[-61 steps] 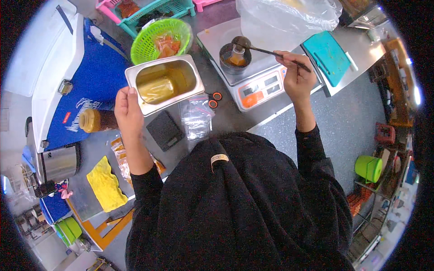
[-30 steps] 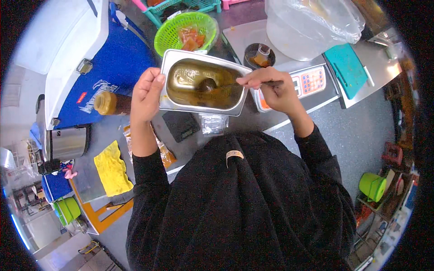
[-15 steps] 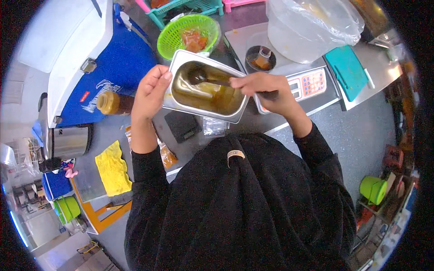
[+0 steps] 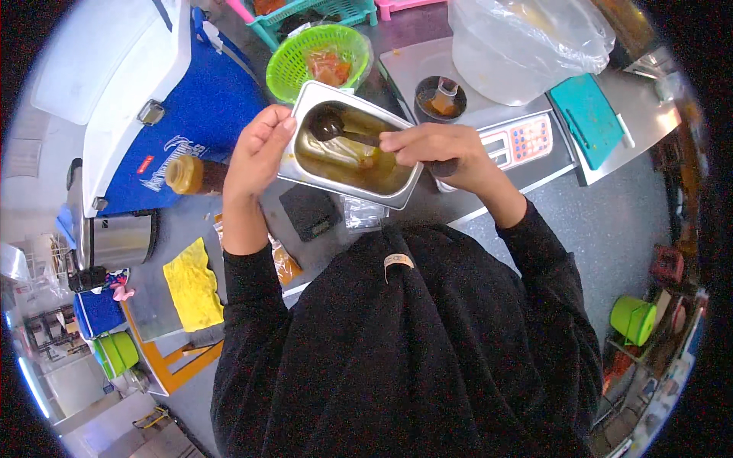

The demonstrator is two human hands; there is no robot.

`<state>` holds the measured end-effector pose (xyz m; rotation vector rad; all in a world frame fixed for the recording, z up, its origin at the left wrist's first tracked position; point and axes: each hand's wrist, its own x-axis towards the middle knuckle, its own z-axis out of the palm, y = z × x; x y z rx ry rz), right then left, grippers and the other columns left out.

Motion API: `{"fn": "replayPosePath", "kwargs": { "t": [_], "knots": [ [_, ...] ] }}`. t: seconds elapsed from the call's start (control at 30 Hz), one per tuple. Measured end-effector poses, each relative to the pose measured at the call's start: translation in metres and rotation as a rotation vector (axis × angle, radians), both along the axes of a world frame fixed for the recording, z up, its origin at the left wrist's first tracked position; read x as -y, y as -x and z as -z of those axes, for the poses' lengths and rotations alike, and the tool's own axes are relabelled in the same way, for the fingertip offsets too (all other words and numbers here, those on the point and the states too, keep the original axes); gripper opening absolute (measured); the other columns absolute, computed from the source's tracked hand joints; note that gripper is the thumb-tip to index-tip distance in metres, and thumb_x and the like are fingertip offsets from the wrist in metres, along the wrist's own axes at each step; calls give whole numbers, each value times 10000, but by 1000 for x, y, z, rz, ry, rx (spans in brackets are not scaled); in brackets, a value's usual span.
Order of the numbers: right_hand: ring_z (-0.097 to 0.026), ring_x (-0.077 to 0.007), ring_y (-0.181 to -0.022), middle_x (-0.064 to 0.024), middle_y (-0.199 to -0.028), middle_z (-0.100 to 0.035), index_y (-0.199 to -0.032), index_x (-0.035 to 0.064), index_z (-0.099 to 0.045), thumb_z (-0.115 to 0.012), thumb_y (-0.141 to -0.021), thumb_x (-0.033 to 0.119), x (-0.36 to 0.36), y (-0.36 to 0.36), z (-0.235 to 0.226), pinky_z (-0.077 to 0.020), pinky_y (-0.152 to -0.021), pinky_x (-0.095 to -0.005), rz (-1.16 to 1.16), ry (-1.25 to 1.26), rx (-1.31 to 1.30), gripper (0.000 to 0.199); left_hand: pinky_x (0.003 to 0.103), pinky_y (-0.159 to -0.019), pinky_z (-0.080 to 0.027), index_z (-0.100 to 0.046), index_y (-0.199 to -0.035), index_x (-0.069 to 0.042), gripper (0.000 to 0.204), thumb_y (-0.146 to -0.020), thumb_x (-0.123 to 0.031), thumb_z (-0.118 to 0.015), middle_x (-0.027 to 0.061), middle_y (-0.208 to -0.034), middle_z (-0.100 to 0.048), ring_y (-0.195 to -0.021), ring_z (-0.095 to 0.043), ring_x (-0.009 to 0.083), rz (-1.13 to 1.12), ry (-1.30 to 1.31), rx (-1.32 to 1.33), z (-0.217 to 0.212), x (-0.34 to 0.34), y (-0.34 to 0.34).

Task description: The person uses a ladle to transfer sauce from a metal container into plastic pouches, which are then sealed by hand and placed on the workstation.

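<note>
A rectangular metal pan is tilted above the counter, a thin layer of yellow-brown liquid inside it. My left hand is closed on its left end, thumb over the rim. In my right hand is the handle of a ladle, whose dark round bowl lies in the pan's far left corner. Just beyond the pan's right end stands a black bowl holding dark sauce and a small clear cup. Under my right wrist, a scale with a keypad is partly hidden.
A green basket with a bagged orange food sits behind the pan. To the left are a sauce jar, a blue cooler and a yellow cloth. A large plastic-covered tub and a teal board stand right.
The ladle's bowl has shifted slightly toward the pan's far left corner, and my right hand has moved a little left with it. My left hand keeps its hold on the pan.
</note>
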<state>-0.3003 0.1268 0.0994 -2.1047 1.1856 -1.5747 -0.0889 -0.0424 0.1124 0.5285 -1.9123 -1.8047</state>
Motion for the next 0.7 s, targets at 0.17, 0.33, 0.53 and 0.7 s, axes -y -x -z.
{"fn": "replayPosePath", "kwargs": {
  "t": [0.17, 0.33, 0.53, 0.7],
  "knots": [
    [-580, -239, -885, -89, -922, -605, -824, 47, -579, -574, -558, -92, -13, 14, 10, -465, -755, -296, -57, -165, -102, 301, 184, -657, -384, -496, -898, -12, 140, -870, -128, -423, 1, -803, -536, -721, -464, 35, -39, 8, -13, 3, 5, -4],
    [-571, -240, -907, -97, -942, -597, -839, 46, -572, -576, -541, -88, -7, 11, 12, -462, -770, -307, -78, -118, -31, 327, 180, -646, -386, -496, -898, -13, 136, -868, -129, -432, 0, -796, -535, -715, -467, 33, -50, 7, 20, -2, 4, -2],
    [-584, -275, -878, -114, -933, -597, -769, 30, -575, -609, -646, 28, -2, 4, 5, -474, -733, -314, -115, -35, -172, 128, 169, -615, -389, -499, -890, -15, 137, -869, -134, -435, -8, -784, -537, -677, -469, 25, -2, 13, 92, -3, 1, 6],
    [-564, -235, -910, -63, -985, -585, -849, 66, -566, -563, -502, -85, -14, 10, 12, -473, -748, -319, -43, -149, -230, 379, 167, -623, -384, -501, -892, -17, 135, -868, -129, -430, -15, -789, -537, -688, -464, 20, -77, -10, 21, -5, 5, 2]
  ]
}}
